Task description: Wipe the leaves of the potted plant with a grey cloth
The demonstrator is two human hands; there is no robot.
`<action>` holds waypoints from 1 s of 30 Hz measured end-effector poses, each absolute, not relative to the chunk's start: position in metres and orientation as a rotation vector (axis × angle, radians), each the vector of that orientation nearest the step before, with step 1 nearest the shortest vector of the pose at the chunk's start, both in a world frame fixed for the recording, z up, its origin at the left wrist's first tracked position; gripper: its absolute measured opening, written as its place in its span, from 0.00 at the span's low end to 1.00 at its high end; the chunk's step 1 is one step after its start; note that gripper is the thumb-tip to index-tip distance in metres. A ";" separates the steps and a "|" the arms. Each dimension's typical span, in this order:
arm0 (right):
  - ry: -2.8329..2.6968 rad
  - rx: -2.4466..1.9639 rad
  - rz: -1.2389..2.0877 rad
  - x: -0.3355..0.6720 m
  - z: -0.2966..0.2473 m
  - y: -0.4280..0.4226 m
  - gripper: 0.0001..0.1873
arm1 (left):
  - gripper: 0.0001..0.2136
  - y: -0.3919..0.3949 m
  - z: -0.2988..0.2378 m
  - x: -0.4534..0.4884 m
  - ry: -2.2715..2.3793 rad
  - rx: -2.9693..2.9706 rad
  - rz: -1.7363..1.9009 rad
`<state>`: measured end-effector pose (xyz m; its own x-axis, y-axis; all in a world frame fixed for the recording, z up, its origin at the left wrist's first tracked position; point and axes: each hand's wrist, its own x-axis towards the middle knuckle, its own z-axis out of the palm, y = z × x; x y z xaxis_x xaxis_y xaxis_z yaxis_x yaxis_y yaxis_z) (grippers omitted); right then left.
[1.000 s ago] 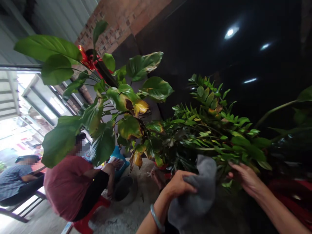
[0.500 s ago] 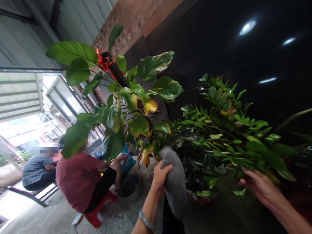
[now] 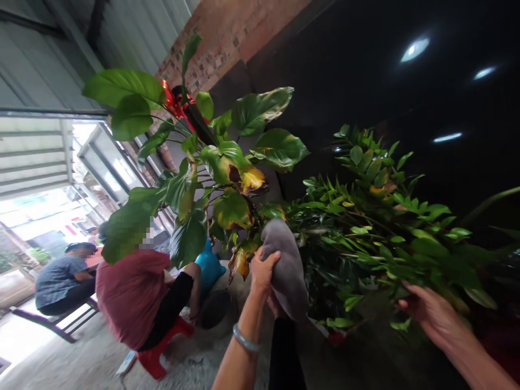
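Observation:
My left hand (image 3: 262, 273), with a bangle on its wrist, is closed around a grey cloth (image 3: 286, 271). The cloth bunches upward and hangs down beside the hand, in front of the lower leaves. At the right, my right hand (image 3: 430, 311) reaches to the edge of a bushy green potted plant (image 3: 377, 244). Its fingertips are pinched at a leafy stem, partly hidden by foliage. Just left of the cloth stands a large-leaved plant (image 3: 231, 208) with several browned, yellow-edged leaves and a red ribbon (image 3: 174, 100) on its pole.
A person in a red shirt (image 3: 130, 298) sits on a red stool (image 3: 160, 352) at the left, with another person (image 3: 65, 279) on a bench behind. A dark bucket (image 3: 215, 310) and a blue bag (image 3: 209, 268) stand near them. A glossy black wall (image 3: 365, 70) rises behind the plants.
The grey cloth has shifted slightly upward and looks more bunched in my left hand. My right hand stays at the same stem. The seated person's hand has moved off the blue bag.

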<state>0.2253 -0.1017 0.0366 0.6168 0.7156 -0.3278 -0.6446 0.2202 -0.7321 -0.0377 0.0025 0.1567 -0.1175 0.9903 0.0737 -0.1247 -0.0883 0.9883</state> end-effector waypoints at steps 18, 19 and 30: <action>-0.113 -0.979 0.984 0.229 0.030 -0.104 0.11 | 0.15 -0.015 0.146 0.004 0.999 1.240 1.118; -0.120 -0.983 0.986 0.230 0.029 -0.105 0.11 | 0.15 -0.021 0.136 0.007 1.041 1.254 0.999; -0.156 -0.977 1.005 0.232 0.036 -0.110 0.11 | 0.14 0.006 0.183 0.047 0.761 1.264 1.186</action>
<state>0.2323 -0.1105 0.0360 0.5627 0.7681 -0.3055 -0.6393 0.1701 -0.7499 0.0473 0.0060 0.1828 0.2710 0.9476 0.1695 -0.2409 -0.1037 0.9650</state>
